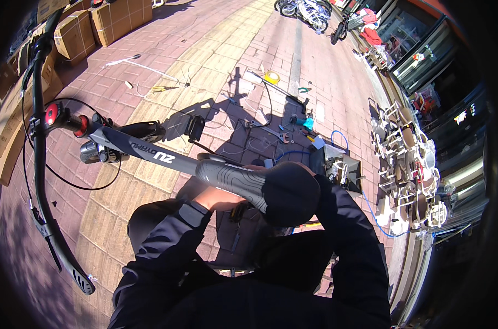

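Observation:
A bicycle stands across in front of me, its grey frame tube (pixel 150 153) running from the handlebar (pixel 38 109) at left to a black saddle (pixel 290 192) close to my body. From the near side my left hand (pixel 224 198) reaches in beneath the saddle, which covers its fingers. Only a sliver of my right hand (pixel 304 166) shows past the saddle's far edge; the rest is hidden behind it. What either hand grips under there cannot be seen. A black pedal (pixel 194 128) sticks out on the far side of the frame.
Pliers (pixel 164 88), a yellow tape roll (pixel 271 77) and a wrench (pixel 276 133) lie on the paving. A parts box (pixel 345 172) stands right of the saddle. Cartons (pixel 120 22) line the far left; stacked white-framed seats (pixel 411 170) stand along the right.

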The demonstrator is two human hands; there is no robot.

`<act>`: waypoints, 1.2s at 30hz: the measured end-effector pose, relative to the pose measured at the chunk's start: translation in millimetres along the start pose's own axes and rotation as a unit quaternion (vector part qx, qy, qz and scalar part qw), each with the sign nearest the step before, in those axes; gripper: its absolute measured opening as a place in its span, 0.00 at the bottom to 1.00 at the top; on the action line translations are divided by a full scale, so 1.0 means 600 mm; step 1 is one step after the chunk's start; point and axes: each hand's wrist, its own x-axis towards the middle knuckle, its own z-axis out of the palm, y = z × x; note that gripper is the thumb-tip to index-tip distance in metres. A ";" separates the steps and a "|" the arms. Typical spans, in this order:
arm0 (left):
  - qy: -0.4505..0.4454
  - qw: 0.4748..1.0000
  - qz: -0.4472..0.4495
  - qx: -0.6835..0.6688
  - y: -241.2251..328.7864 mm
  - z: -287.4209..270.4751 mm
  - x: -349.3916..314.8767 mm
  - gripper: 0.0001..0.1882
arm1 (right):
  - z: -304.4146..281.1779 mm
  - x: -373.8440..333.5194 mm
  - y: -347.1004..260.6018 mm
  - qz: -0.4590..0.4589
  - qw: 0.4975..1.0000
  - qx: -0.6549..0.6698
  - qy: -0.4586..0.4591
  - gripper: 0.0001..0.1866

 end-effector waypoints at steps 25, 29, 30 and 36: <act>-0.051 0.997 0.062 -0.003 0.009 -0.007 0.011 0.38 | -0.146 -0.054 -0.107 -0.032 0.967 -0.240 -0.079 0.11; -0.064 0.985 0.019 0.157 -0.018 -0.016 0.005 0.35 | -0.069 -0.011 -0.022 0.029 0.984 -0.172 -0.045 0.12; -0.065 0.976 0.008 0.209 -0.028 -0.020 0.007 0.33 | -0.048 0.004 -0.001 0.028 0.990 -0.138 -0.014 0.12; -0.011 0.988 0.003 0.155 -0.098 -0.023 0.005 0.32 | 0.038 0.085 0.009 0.098 0.991 -0.087 -0.027 0.14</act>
